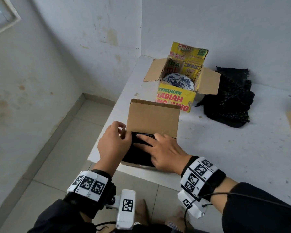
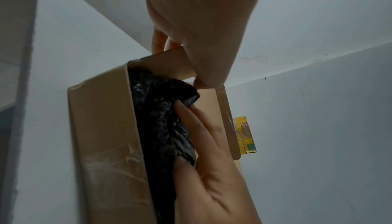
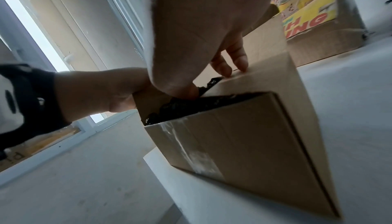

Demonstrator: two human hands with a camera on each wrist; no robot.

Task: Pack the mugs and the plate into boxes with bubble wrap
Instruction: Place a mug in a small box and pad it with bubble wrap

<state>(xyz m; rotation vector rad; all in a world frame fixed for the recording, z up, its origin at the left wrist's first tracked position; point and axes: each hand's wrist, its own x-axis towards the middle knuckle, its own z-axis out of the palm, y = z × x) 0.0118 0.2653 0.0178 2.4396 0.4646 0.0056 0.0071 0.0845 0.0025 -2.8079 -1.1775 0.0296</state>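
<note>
On the white tabletop (image 1: 225,148), the left hand (image 1: 113,143) pinches the plain brown cardboard box's (image 3: 244,135) side flap; the right hand (image 1: 163,152), fingers flat, presses soft, springy black bubble wrap (image 2: 161,118) inside. The blue-and-white patterned plate (image 1: 178,82) lies unwrapped in the yellow printed box (image 1: 175,100) behind; likely brittle, best gripped by its rim.

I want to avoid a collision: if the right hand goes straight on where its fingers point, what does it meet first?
Probably the left hand, pinching the plain box's side flap just past the right hand on the black bubble wrap.

The right hand (image 3: 212,31) reaches into the brown box (image 3: 244,140), its fingers (image 3: 239,61) touching the far edge. Black wrap (image 3: 191,106) fills the box. The left hand (image 3: 101,90) holds a flap (the side one).
</note>
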